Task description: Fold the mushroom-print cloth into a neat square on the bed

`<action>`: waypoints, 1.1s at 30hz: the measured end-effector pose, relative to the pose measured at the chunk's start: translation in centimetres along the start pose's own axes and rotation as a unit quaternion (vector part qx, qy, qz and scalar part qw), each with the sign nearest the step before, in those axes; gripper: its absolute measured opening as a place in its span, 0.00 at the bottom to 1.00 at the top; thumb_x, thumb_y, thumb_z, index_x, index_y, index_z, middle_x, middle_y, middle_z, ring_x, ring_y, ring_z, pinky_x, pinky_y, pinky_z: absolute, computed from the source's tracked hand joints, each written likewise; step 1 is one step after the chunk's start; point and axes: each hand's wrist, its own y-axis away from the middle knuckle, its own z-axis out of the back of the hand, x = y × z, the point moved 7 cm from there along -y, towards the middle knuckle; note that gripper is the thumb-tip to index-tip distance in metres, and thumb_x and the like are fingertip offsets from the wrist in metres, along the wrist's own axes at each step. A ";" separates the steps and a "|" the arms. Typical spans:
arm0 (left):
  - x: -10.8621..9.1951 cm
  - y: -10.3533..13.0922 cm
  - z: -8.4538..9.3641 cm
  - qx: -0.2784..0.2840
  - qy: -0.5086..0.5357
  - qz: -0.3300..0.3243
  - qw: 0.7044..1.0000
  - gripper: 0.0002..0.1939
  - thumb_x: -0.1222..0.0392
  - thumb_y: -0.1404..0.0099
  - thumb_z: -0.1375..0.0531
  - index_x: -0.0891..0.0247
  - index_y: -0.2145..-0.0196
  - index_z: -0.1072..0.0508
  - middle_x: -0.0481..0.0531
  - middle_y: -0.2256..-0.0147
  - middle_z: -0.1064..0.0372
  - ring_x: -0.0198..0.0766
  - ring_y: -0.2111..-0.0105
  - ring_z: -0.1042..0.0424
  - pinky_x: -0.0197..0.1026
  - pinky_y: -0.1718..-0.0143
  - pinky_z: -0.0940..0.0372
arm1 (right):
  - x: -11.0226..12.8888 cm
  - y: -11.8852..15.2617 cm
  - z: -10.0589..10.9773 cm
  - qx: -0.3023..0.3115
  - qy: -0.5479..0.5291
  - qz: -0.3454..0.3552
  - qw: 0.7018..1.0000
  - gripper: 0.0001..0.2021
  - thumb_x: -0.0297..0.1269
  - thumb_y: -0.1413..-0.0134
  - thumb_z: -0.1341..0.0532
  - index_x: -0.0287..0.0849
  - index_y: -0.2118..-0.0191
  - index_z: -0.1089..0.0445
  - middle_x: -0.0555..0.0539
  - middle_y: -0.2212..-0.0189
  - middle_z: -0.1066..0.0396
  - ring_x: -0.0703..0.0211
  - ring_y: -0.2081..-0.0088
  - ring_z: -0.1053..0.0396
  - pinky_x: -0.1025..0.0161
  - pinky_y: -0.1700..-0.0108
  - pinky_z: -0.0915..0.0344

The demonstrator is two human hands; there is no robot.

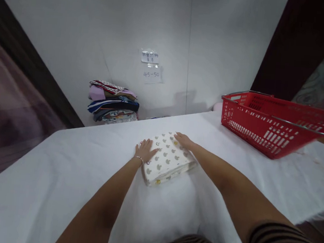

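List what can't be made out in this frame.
- Basket contents: head view, its red wall hides the inside; its right end is cut off by the frame edge.
- Paper notes on the wall: top one too small to read.
- Underside of the folded cloth: left hand and right hand lie flat on it.
- Clothes pile: single items too small to tell apart.

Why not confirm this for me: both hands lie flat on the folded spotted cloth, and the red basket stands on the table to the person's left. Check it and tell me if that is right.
Not quite. The red basket stands on the table to the person's right, not left, as the head view shows. The rest holds: the left hand and right hand lie flat on the folded spotted cloth.
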 end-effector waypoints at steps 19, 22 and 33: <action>-17.2 9.8 -0.5 -0.109 -0.052 -0.279 0.953 0.29 0.56 0.40 0.44 0.60 0.42 0.45 0.59 0.40 0.49 0.47 0.42 0.48 0.50 0.46 0.47 | -7.5 12.2 0.9 0.120 -0.371 -0.155 0.908 0.04 0.29 0.55 0.36 0.37 0.70 0.31 0.49 0.81 0.29 0.62 0.78 0.30 0.68 0.77 0.32; -18.3 9.1 -0.1 -0.136 -0.044 -0.260 0.955 0.25 0.55 0.41 0.42 0.61 0.47 0.39 0.59 0.49 0.39 0.47 0.50 0.40 0.47 0.52 0.43 | -7.5 12.7 0.7 0.131 -0.369 -0.156 0.907 0.07 0.29 0.54 0.38 0.37 0.65 0.32 0.49 0.82 0.29 0.63 0.80 0.31 0.70 0.79 0.35; -18.0 7.1 -0.1 -0.111 0.046 -0.181 0.976 0.12 0.54 0.38 0.45 0.60 0.59 0.32 0.52 0.61 0.33 0.41 0.60 0.35 0.42 0.59 0.41 | -7.4 13.4 1.1 0.020 -0.289 -0.026 0.957 0.11 0.31 0.61 0.37 0.41 0.66 0.34 0.55 0.76 0.33 0.69 0.78 0.39 0.73 0.79 0.46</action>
